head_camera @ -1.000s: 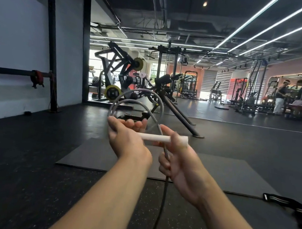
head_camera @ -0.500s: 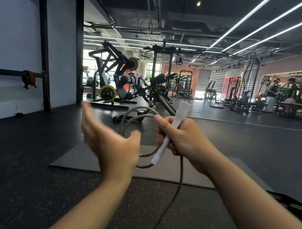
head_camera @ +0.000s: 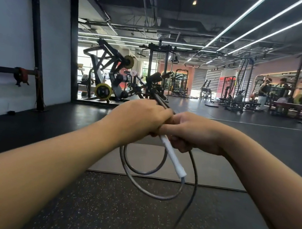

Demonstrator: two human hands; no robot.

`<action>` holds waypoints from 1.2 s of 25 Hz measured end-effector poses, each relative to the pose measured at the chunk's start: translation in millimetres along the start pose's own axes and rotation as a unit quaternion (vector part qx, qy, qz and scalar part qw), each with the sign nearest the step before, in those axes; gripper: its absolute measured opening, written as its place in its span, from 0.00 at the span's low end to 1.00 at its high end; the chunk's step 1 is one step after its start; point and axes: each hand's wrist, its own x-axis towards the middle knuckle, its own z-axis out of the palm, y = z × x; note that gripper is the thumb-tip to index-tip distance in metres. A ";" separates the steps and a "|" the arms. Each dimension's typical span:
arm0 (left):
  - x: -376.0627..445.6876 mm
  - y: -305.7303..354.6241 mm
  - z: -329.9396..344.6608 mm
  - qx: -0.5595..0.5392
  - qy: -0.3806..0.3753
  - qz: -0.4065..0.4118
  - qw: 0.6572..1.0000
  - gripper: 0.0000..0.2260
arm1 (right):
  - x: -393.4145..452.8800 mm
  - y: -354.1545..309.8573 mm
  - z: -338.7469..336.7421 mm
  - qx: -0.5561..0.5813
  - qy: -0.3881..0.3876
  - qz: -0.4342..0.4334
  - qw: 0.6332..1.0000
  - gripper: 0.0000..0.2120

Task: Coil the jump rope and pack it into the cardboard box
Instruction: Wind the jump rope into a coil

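Head camera shows the left hand and right hand both clenched on the jump rope, its white handle angled down, two loops hanging. A loosened grip could spill them; no cardboard box in view.
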 end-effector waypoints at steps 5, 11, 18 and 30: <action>-21.5 -16.5 10.1 0.030 -0.094 -0.223 0.970 0.06 | -7.9 21.9 -16.4 0.001 0.006 0.073 0.997 0.35; -42.5 -28.5 45.2 -0.259 0.016 -0.646 0.718 0.18 | -12.7 72.1 -5.6 0.339 -0.025 0.042 0.939 0.31; -13.3 52.1 62.0 -0.552 0.182 -0.723 0.373 0.13 | 29.7 34.7 87.9 0.197 0.207 -0.097 0.953 0.31; -53.3 50.3 23.6 -0.546 0.067 -0.657 0.516 0.58 | 28.5 25.9 32.4 0.027 0.132 -0.050 0.990 0.14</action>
